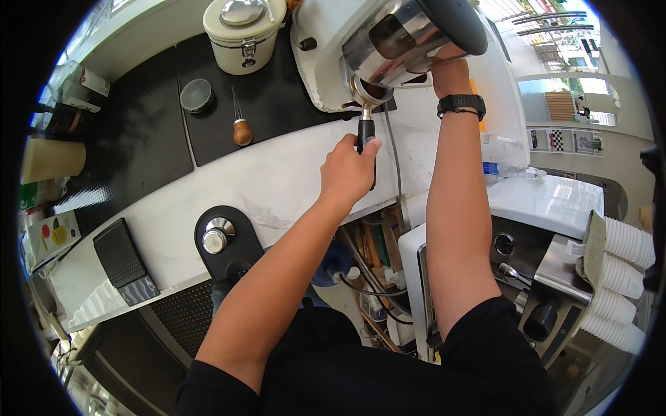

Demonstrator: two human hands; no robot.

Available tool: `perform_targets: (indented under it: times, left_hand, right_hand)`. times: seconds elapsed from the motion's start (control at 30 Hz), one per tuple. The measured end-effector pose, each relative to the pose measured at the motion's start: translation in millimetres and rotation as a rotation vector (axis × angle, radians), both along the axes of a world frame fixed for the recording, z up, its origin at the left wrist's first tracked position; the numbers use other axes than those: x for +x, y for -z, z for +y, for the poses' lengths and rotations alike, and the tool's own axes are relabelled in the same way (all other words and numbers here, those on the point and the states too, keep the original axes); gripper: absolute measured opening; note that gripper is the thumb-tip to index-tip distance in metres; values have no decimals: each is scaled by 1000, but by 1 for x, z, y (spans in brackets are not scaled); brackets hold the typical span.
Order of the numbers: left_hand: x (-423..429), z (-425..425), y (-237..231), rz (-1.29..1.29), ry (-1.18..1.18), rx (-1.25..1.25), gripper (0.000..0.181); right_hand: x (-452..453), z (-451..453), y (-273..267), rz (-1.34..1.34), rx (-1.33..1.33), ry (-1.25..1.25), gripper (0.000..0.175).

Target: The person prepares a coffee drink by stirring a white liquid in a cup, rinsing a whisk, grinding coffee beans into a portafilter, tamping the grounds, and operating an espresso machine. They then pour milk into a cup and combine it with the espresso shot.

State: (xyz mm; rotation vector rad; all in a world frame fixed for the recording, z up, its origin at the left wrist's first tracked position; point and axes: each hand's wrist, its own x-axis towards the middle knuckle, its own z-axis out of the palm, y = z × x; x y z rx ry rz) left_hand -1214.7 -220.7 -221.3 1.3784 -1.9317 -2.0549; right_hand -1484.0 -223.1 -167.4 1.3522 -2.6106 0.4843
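Note:
My left hand (349, 169) is closed round the black handle of a portafilter (367, 125), thumb on top. Its metal basket, with dark brown coffee grounds visible inside, sits under the outlet of a coffee grinder (359, 52). My right hand (451, 65) reaches to the grinder's far side, beneath its dark top; the fingers are mostly hidden, so what they touch cannot be told. On the black mat (145, 114) lie a wooden-handled needle distribution tool (242, 130) and a round lidded container (196, 95). A metal tamper (216, 236) stands on a black tamping stand (229, 260).
A cream clamp-lid canister (243, 39) stands left of the grinder. A black scale (120, 255) lies near the counter's front edge. At right are an espresso machine (525, 275) and stacked paper cups (622, 275). A grey cable (394, 151) runs down over the counter.

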Motion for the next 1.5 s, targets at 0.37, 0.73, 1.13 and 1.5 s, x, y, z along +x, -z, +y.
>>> perform_targets:
  times: [0.37, 0.73, 1.13, 1.5]
  left_hand:
    - [2, -2, 3, 8, 4, -22, 57]
    - [3, -7, 1, 7, 4, 9, 57]
    - [3, -7, -1, 12, 8, 28, 55]
    - [-1, -3, 0, 23, 18, 29, 53]
  right_hand:
    - [-3, -1, -10, -323, -83, 66, 13]
    - [21, 41, -28, -1082, -315, -21, 36]
    - [4, 25, -10, -410, -100, -25, 25]
    - [-42, -3, 13, 79, -112, -211, 16]
